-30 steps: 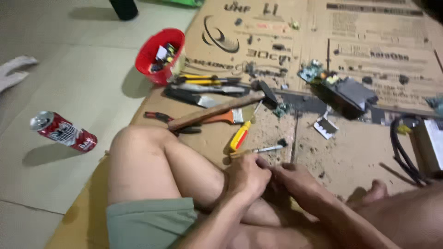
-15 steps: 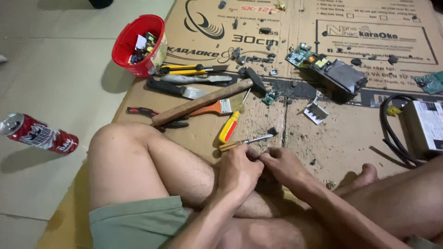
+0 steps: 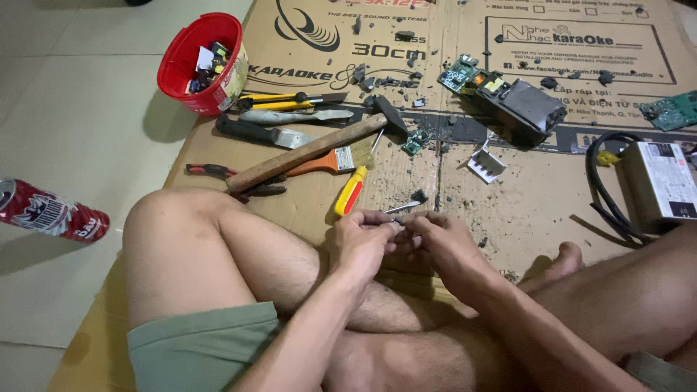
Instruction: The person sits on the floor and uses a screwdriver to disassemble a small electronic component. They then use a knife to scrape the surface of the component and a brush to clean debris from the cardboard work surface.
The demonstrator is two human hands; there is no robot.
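Note:
My left hand [image 3: 361,242] and my right hand [image 3: 440,242] meet over my crossed legs, fingertips together around a small metal piece [image 3: 401,208] that pokes out above them. Both hands pinch it; its full shape is hidden by the fingers. A yellow and red screwdriver [image 3: 349,192] lies on the cardboard [image 3: 508,210] just beyond my left hand. Past that lie a wooden-handled hammer [image 3: 312,150] and an orange-handled brush [image 3: 319,162].
A red bucket [image 3: 181,67] of small parts stands at the far left of the cardboard. Knives and pliers lie near the hammer. An opened power unit [image 3: 528,105], circuit boards, a grey box with black cable [image 3: 659,181] and debris lie further out. A red can [image 3: 51,213] rests on the tile floor.
The view has tilted and shifted, so the tools and bucket sit higher and further right in the picture. My hands stay joined on the small metal piece.

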